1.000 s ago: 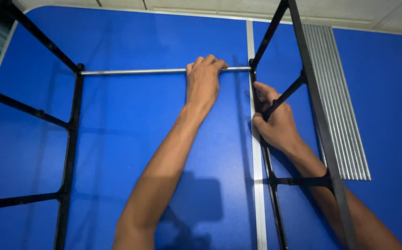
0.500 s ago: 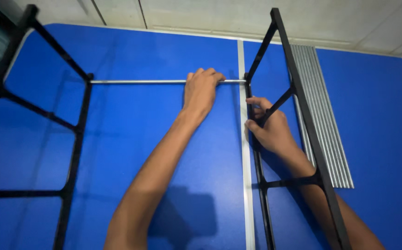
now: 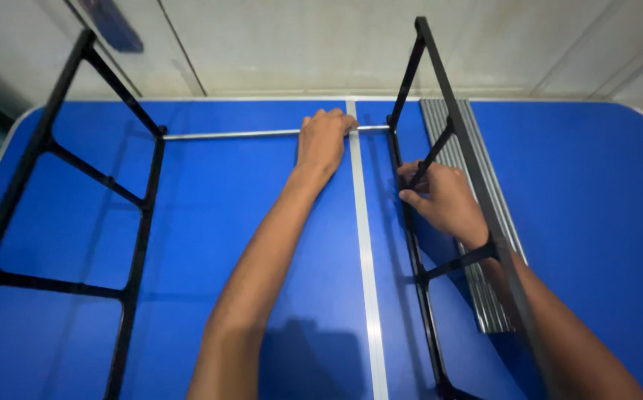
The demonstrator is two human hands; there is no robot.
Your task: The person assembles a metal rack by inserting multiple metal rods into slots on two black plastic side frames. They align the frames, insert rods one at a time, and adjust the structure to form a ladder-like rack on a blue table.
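On a blue table (image 3: 580, 192), the left hand (image 3: 323, 141) curls its fingers around a silver rod (image 3: 225, 135) bridging two upright black frames, while the right hand (image 3: 443, 198) clasps the right frame (image 3: 440, 89) beside spare rods (image 3: 484, 289).

The right hand (image 3: 443, 200) has slid a little down the upright black metal side frame (image 3: 440, 148); more of the pale floor beyond the blue table (image 3: 595, 185) now shows.

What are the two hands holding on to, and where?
The left hand grips the silver rod near its right end. The right hand holds the right black frame at its diagonal brace.
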